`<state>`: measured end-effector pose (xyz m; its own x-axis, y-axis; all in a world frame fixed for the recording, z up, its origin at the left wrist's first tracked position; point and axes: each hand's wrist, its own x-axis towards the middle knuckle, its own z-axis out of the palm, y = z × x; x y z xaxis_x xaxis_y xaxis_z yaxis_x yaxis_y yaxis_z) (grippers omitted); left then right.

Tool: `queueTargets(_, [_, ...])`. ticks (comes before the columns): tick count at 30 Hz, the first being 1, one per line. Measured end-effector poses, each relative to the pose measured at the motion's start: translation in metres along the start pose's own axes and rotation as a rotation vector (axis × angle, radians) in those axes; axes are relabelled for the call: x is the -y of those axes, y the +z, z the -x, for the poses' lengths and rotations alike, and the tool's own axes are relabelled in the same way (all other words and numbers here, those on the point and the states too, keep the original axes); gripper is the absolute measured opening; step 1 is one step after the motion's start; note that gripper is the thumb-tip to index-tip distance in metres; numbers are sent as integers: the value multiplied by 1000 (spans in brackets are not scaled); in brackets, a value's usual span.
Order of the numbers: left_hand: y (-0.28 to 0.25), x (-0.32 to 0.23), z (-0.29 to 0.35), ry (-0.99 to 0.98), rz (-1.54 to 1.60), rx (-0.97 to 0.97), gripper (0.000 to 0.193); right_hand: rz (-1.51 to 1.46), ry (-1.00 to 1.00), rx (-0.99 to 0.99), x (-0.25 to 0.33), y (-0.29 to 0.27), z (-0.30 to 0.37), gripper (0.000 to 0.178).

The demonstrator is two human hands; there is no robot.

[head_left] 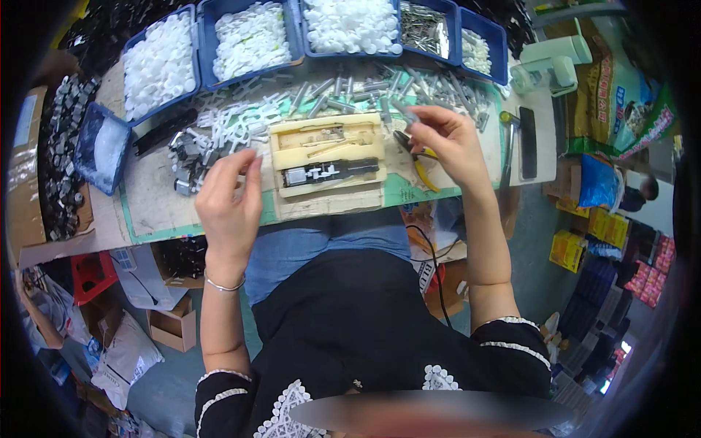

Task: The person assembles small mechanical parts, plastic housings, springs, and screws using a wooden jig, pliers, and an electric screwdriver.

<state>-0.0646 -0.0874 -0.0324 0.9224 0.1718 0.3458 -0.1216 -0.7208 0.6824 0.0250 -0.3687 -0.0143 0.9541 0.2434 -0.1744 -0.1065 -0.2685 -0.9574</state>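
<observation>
A cream-coloured block fixture lies before me on the bench. In its near slot sits a black housing with a grey block and small white parts at its left end. My left hand is just left of the fixture, thumb and fingertips drawn together; whatever they may hold is hidden. Beyond the fixture's right side, my right hand pinches a small grey cylinder between thumb and fingers. Pliers with yellow handles rest below that hand. Grey cylinders and white branched parts are strewn behind the fixture.
Several blue bins of small white and metal parts line the far edge. A smaller blue bin with white material stands left, near piled grey-black parts. At right lie a metal-handled tool and a dark phone-like slab.
</observation>
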Motion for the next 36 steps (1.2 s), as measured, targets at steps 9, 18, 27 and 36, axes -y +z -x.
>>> queueTargets(9, [-2, -22, 3, -427, 943, 41, 14, 349, -506, 277, 49, 85, 8, 25])
queueTargets(18, [-13, -10, 11, -429, 1082, 37, 16, 7, -431, 293, 46, 114, 13, 34])
queueTargets(27, [-17, -7, 13, -502, 1185, 88, 16, 20, -487, 291, 58, 125, 9, 30])
queueTargets(36, [-33, -7, 19, -372, 867, -90, 16, -55, -297, 329, 64, 118, 5, 21])
